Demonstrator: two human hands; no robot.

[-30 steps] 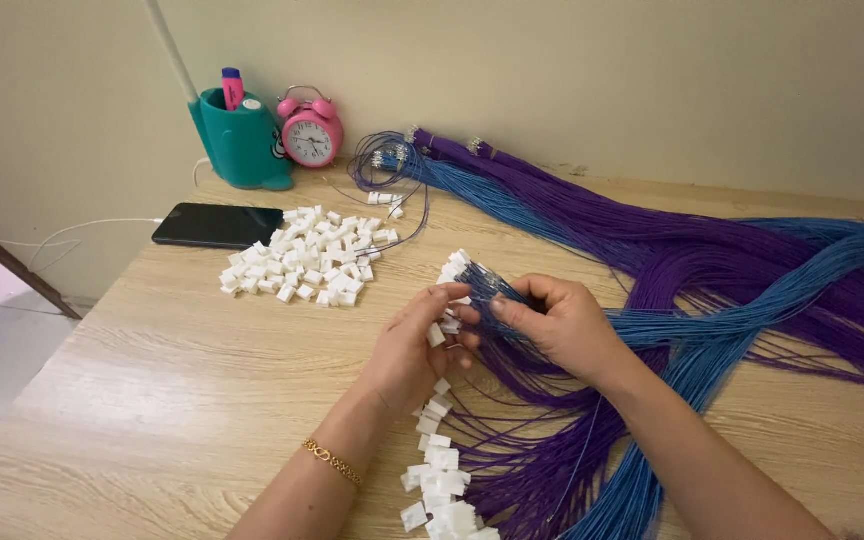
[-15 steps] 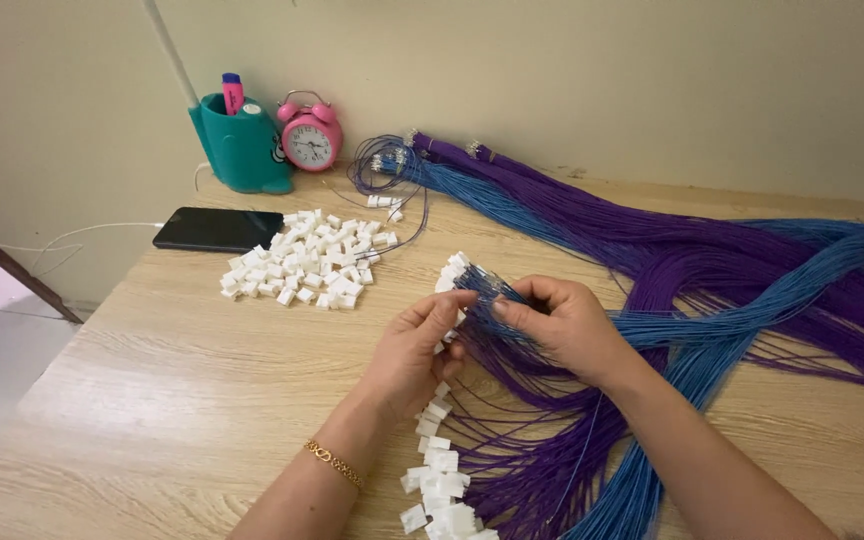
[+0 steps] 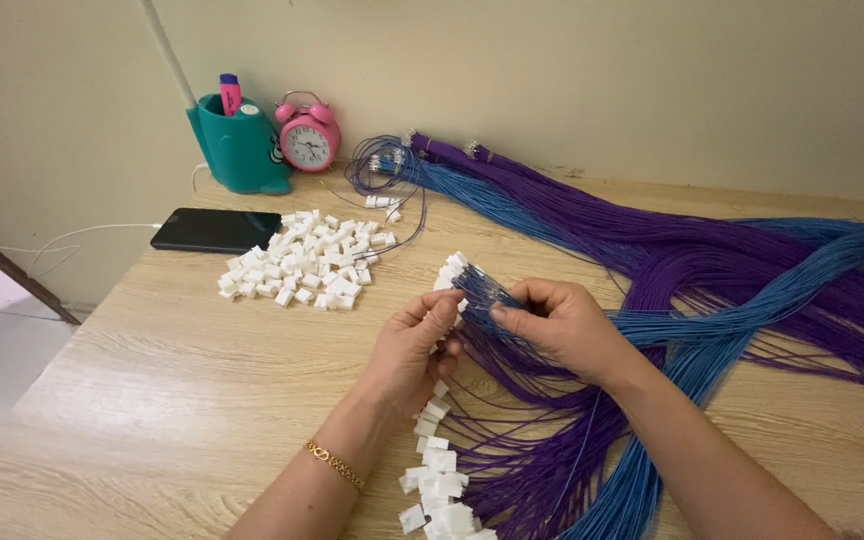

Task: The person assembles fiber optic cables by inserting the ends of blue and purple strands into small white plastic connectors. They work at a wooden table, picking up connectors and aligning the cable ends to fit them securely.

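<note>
Shifted only slightly against the frame a second earlier: left hand (image 3: 407, 350) drawn in a touch closer to the right hand (image 3: 562, 325), everything else on the wooden table (image 3: 132, 400) unmoved.

Sprawled over the right side of that table, from the wall down to the near edge: purple wires (image 3: 712, 250) and blue wires (image 3: 672, 360), long and tangled together.

Met above the table's middle, both hands. Gripped a thin bundle of the wires in the right hand, fingers curled and thumb pressed down on it, with a cluster of fitted plugs (image 3: 452, 270) fanning out past the fingertips. Pinched thumb against forefinger on the left hand, right at the bundle's end, probably on a single white plug (image 3: 442, 300), though too small to tell for sure.

Looked like the fitting step: one plug being pushed onto one wire end. Called next for a steady hold on the bundle and a straight push until the plug seated.

Heaped to the left, well apart from the hands: a pile of loose plugs (image 3: 297, 262). Trailed below the left wrist: a row of finished plugs (image 3: 437, 480). Farther back, a black phone (image 3: 214, 229), a teal pen holder (image 3: 237, 150), and a pink alarm clock (image 3: 309, 140).
</note>
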